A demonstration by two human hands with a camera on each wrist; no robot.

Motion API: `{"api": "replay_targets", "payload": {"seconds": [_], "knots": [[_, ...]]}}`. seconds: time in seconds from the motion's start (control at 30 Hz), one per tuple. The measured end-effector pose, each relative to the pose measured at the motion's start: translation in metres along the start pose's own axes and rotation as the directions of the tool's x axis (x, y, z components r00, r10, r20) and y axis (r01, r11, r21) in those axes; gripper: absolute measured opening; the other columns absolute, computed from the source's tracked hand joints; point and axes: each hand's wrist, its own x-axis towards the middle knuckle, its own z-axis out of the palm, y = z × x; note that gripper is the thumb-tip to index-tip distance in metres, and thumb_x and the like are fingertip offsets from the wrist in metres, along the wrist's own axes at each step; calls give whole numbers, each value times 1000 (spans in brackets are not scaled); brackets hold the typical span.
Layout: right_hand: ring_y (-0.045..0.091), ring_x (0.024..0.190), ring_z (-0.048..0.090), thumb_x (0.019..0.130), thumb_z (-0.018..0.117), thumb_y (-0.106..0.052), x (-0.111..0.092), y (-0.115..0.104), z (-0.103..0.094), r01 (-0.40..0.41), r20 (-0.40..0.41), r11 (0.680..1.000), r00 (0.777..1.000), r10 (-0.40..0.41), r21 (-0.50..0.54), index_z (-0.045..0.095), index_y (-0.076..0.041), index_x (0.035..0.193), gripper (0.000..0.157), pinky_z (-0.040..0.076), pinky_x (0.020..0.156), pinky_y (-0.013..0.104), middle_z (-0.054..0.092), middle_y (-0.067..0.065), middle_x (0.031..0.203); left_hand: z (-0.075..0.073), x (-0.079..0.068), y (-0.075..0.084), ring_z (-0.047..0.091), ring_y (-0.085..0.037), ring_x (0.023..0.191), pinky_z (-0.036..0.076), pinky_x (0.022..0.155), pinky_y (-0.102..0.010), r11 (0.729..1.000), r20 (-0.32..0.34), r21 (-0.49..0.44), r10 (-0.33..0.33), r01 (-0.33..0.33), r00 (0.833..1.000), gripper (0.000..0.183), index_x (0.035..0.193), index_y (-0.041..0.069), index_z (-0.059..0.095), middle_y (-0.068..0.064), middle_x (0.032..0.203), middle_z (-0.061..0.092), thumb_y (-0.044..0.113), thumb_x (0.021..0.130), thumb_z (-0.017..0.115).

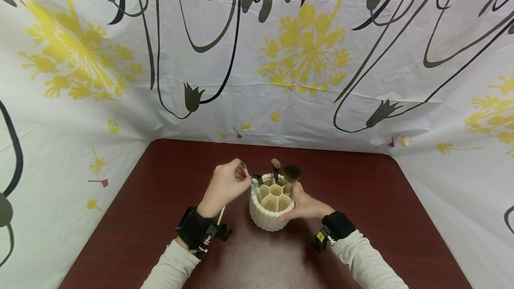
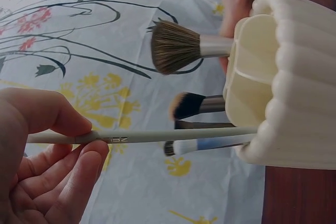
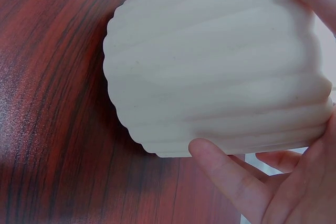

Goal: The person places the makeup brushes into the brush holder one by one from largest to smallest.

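Observation:
My left hand (image 1: 230, 184) pinches a slim makeup brush (image 2: 142, 136) between thumb and fingers. Its pale handle reaches to the rim of the cream brush holder (image 1: 268, 217), and the handle's end is hidden there. The holder stands upright, ribbed outside, with petal-shaped compartments around a round middle one. My right hand (image 1: 307, 204) grips the holder's right side, thumb toward the front. Inside the holder stand a wide, fluffy brush (image 2: 176, 47), a tan-tipped brush (image 2: 187, 106) and a small brush with a blue-and-white ferrule (image 2: 191, 146), heads up.
The holder stands on a dark red wood-grain table (image 1: 341, 177). A thin white stick (image 1: 221, 215) shows beside the left wrist. Behind the table hangs a white cloth (image 1: 225, 70) with yellow and grey flowers. Black wrist cameras are strapped on both wrists.

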Motion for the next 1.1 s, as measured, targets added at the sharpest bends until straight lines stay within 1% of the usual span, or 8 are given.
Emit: {"api": "replay_targets", "payload": {"seconds": [0.27,0.4,0.43,0.5,0.63,0.7,0.87,1.1], "knots": [[34,127,20,62,82,-19,0,-1,0,6,-6,1000,1000,-6,-15,6,2,135,107,23,100,47,17,23,131,5,1,-3,58,-2,61,48,57,-18,1000,44,-13,-7,8,999,12,73,14,55,5,67,60,7,72,65],[38,125,20,63,80,-10,-6,-21,-1,20,-11,1000,1000,-20,-9,6,6,134,104,23,100,49,16,28,131,7,1,-4,59,-3,62,48,57,-18,1000,70,-2,-23,23,997,11,74,14,55,5,67,60,7,73,64],[39,125,19,63,80,-8,-6,-21,-1,24,-14,1000,1000,-24,-6,6,6,134,104,22,100,50,16,28,131,8,1,-5,59,-3,62,48,57,-19,1000,74,2,-24,24,997,11,74,14,55,5,67,60,8,73,64],[38,126,19,62,80,-7,-5,-21,-1,21,-14,1000,1000,-21,-3,5,6,134,105,22,100,50,15,29,131,9,0,-6,59,-4,62,48,57,-19,1000,80,10,-25,24,997,11,74,14,55,4,67,60,8,73,65],[34,127,20,61,82,-15,0,-1,0,13,-13,1000,1000,-13,-19,6,2,135,108,23,100,48,16,24,132,13,0,-9,60,-5,62,48,57,-19,1000,86,20,-18,16,996,11,73,13,56,4,67,61,8,73,66],[34,126,21,61,83,-19,0,0,-1,10,-8,1000,1000,-10,-22,7,2,135,108,24,100,47,17,24,132,15,0,-10,60,-5,61,48,57,-19,1000,90,28,-18,15,996,11,73,13,56,3,67,62,8,73,65],[35,127,18,61,83,-24,1,1,-1,20,-7,1000,1000,-20,-16,5,2,136,111,21,101,49,15,25,133,20,0,-15,60,-7,61,47,56,-19,999,102,48,-19,14,995,10,73,12,56,2,67,62,7,72,65],[35,128,15,61,83,-20,2,3,-1,42,-9,999,999,-42,-21,3,0,137,113,20,101,50,13,25,134,25,0,-18,60,-6,62,47,56,-18,997,138,74,-44,34,989,9,75,12,57,2,68,63,9,73,65]]}}
